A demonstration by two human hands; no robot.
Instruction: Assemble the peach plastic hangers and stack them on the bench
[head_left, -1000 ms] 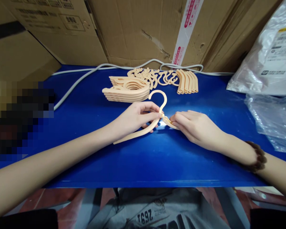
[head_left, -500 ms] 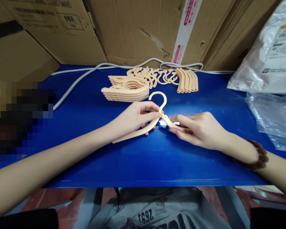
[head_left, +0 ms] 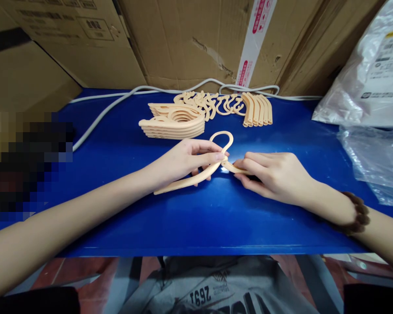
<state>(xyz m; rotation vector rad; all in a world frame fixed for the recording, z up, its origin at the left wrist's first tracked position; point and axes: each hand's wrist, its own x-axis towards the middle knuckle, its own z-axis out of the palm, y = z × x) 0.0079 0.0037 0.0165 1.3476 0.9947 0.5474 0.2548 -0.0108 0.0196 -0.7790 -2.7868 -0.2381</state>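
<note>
My left hand [head_left: 196, 158] is closed on a beige plastic hanger arm [head_left: 190, 181], pinching it near the base of a curved hanger hook [head_left: 229, 138]. The hook points away from me. Between thumb and fingers of my right hand [head_left: 271, 174] is a second hanger arm [head_left: 233, 168], mostly hidden by the hand. Its inner end touches the joint where the hook and the first arm meet; whether it is locked in I cannot tell. Beyond my left hand lies a stack of folded beige hangers [head_left: 172, 126].
Loose hooks [head_left: 199, 101] and a row of hanger arms [head_left: 258, 110] lie at the back of the blue table [head_left: 183, 226]. A white cable [head_left: 114, 107] runs behind them, before cardboard boxes [head_left: 183, 43]. Clear plastic packaging [head_left: 373, 161] lies at the right.
The second arm's inner end has come in against the joint, closing the small gap. The hook has tilted to the right and lower, and my right fingers have moved slightly.
</note>
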